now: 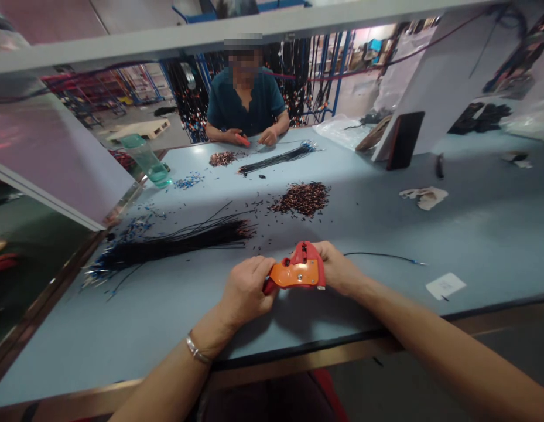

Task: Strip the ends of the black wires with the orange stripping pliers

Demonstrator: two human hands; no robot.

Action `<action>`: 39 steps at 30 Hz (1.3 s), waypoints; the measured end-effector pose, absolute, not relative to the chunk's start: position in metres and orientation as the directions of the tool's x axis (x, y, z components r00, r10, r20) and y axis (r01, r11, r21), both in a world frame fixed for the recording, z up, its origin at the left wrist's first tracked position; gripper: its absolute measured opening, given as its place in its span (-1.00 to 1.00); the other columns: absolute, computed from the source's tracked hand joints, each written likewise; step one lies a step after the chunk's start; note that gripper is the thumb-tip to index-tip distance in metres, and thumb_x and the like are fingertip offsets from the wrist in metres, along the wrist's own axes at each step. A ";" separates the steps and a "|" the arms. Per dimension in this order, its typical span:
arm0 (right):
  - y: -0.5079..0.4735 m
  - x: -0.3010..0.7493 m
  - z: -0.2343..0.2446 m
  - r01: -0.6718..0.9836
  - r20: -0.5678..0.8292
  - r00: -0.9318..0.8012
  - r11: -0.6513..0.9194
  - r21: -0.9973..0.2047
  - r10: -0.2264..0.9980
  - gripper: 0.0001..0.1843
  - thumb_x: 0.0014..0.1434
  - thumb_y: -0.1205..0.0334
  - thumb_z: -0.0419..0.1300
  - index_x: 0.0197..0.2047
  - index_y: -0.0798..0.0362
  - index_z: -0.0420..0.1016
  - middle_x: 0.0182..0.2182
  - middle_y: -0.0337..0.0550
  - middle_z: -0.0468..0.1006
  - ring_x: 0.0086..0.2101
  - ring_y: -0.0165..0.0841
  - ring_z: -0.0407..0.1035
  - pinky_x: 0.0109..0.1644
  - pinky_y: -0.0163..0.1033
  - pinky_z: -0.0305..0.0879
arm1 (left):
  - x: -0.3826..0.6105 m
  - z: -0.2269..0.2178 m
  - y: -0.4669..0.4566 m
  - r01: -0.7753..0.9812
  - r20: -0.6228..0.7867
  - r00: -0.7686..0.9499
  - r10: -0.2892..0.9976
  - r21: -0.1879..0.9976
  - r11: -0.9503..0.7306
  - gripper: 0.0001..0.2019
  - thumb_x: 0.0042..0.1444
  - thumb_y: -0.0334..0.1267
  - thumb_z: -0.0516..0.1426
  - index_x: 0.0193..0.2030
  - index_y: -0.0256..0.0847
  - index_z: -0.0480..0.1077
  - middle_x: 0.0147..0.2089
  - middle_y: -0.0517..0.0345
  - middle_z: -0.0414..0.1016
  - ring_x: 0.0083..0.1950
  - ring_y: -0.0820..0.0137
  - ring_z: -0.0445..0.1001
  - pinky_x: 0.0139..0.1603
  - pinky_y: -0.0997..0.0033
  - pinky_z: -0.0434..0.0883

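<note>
My left hand (247, 287) is closed round the handles of a red and orange wire stripper (298, 274). At the tool's head is my right hand (337, 269), its fingers closed and partly hidden behind the tool. A thin black wire (381, 254) comes out from behind that hand and runs right, ending in a blue terminal (414, 262). Whether its other end sits in the jaws cannot be seen. Left of my hands lies a thick bundle of black wires (179, 241), with blue terminals at the left end and coppery tips at the right.
Past the tool lies a heap of small copper-and-black scraps (303, 199). Across the table (377, 228) a person (245, 99) holds a red tool beside another wire bundle (276, 158). A green bottle (146, 161), a phone (406, 140), crumpled tissue (426, 197) and a white card (446, 286) are around.
</note>
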State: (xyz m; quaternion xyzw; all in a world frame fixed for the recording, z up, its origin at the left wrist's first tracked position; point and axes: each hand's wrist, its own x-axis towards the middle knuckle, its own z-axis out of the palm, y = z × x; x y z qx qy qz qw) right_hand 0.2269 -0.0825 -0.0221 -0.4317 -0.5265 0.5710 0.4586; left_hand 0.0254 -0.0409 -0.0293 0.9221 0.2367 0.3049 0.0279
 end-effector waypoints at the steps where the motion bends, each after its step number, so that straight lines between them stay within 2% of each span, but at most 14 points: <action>1: -0.082 0.226 -0.023 -0.084 -0.020 -0.210 -0.039 -0.996 0.977 -0.86 -0.09 0.29 0.32 -0.54 0.14 0.45 -0.62 -0.32 0.44 -0.59 -0.56 0.23 -0.51 -0.45 0.19 | 0.025 -0.030 -0.041 0.419 0.551 0.701 0.452 0.194 -0.887 -0.87 0.01 -0.40 0.09 -0.26 -0.25 0.35 -0.44 0.08 0.44 -0.44 0.33 0.37 -0.42 0.37 0.28; 9: -0.080 0.223 -0.023 -0.210 -0.040 -0.247 -0.094 -0.973 0.968 -0.93 -0.16 0.38 0.27 -0.59 0.13 0.45 -0.64 -0.30 0.48 -0.60 -0.52 0.31 -0.52 -0.42 0.28 | 0.024 -0.031 -0.043 0.456 0.535 0.699 0.475 0.179 -0.872 -0.96 0.04 -0.38 0.10 -0.34 -0.23 0.35 -0.49 0.14 0.46 -0.52 0.39 0.38 -0.49 0.41 0.22; 15: -0.081 0.221 -0.024 -0.161 -0.078 -0.229 -0.117 -0.980 0.970 -0.99 -0.14 0.37 0.22 -0.53 0.13 0.45 -0.61 -0.26 0.50 -0.60 -0.49 0.34 -0.51 -0.39 0.30 | 0.025 -0.032 -0.044 0.461 0.553 0.685 0.474 0.175 -0.870 -0.95 0.08 -0.33 0.08 -0.39 -0.21 0.32 -0.56 0.20 0.40 -0.58 0.44 0.32 -0.53 0.44 0.17; 18: -0.079 0.223 -0.023 -0.134 -0.048 -0.218 -0.079 -0.988 0.975 -0.94 -0.11 0.33 0.24 -0.53 0.12 0.43 -0.60 -0.27 0.48 -0.57 -0.50 0.32 -0.47 -0.39 0.30 | 0.024 -0.032 -0.043 0.468 0.554 0.658 0.510 0.230 -0.853 -0.93 0.09 -0.31 0.09 -0.40 -0.20 0.32 -0.57 0.24 0.38 -0.59 0.47 0.29 -0.52 0.47 0.17; 21: -0.077 0.229 -0.021 -0.043 -0.025 -0.217 -0.035 -0.998 0.976 -0.87 -0.03 0.23 0.27 -0.48 0.11 0.44 -0.58 -0.27 0.47 -0.55 -0.50 0.30 -0.42 -0.37 0.28 | 0.023 -0.029 -0.041 0.504 0.536 0.582 0.611 0.352 -0.789 -0.93 0.09 -0.28 0.13 -0.36 -0.20 0.33 -0.56 0.29 0.35 -0.59 0.52 0.23 -0.51 0.51 0.17; 26: -0.076 0.236 -0.020 0.108 -0.017 -0.195 0.004 -0.994 0.981 -0.86 0.08 0.20 0.19 -0.32 0.10 0.45 -0.51 -0.24 0.51 -0.50 -0.47 0.32 -0.34 -0.33 0.30 | 0.019 -0.016 -0.039 0.491 0.425 0.440 0.791 0.623 -0.608 -0.87 0.10 -0.20 0.15 -0.33 -0.21 0.32 -0.53 0.33 0.27 -0.55 0.55 0.17 -0.47 0.54 0.19; 29: -0.076 0.237 -0.019 0.194 0.035 -0.195 0.074 -0.978 0.980 -0.87 0.10 0.24 0.15 -0.25 0.08 0.44 -0.43 -0.21 0.54 -0.44 -0.44 0.38 -0.26 -0.29 0.33 | 0.017 -0.013 -0.040 0.352 0.310 0.470 0.827 0.793 -0.497 -0.81 0.11 -0.14 0.14 -0.30 -0.23 0.34 -0.47 0.28 0.28 -0.48 0.52 0.22 -0.41 0.51 0.24; 32: -0.076 0.238 -0.018 0.286 0.069 -0.191 0.123 -0.950 0.979 -0.84 0.12 0.26 0.13 -0.21 0.07 0.45 -0.41 -0.20 0.55 -0.42 -0.43 0.40 -0.23 -0.28 0.35 | 0.017 -0.016 -0.041 0.204 0.177 0.508 0.843 0.926 -0.317 -0.77 0.11 -0.11 0.17 -0.28 -0.25 0.35 -0.39 0.21 0.32 -0.41 0.49 0.27 -0.36 0.47 0.27; 36: -0.076 0.240 -0.017 0.408 0.070 -0.168 0.134 -0.903 0.983 -0.84 0.14 0.28 0.12 -0.21 0.07 0.48 -0.36 -0.19 0.58 -0.38 -0.42 0.42 -0.22 -0.30 0.33 | 0.019 -0.019 -0.041 -0.052 0.034 0.580 0.814 0.999 -0.005 -0.76 0.08 -0.15 0.21 -0.23 -0.25 0.34 -0.38 0.18 0.33 -0.37 0.43 0.33 -0.31 0.38 0.31; 39: -0.076 0.241 -0.018 0.550 0.097 -0.187 0.186 -0.814 0.978 -0.84 0.14 0.33 0.13 -0.21 0.08 0.50 -0.33 -0.16 0.59 -0.34 -0.39 0.42 -0.21 -0.29 0.30 | 0.022 -0.017 -0.041 -0.194 -0.080 0.651 0.755 0.944 0.267 -0.73 0.02 -0.16 0.23 -0.20 -0.25 0.34 -0.41 0.18 0.33 -0.39 0.40 0.35 -0.33 0.35 0.33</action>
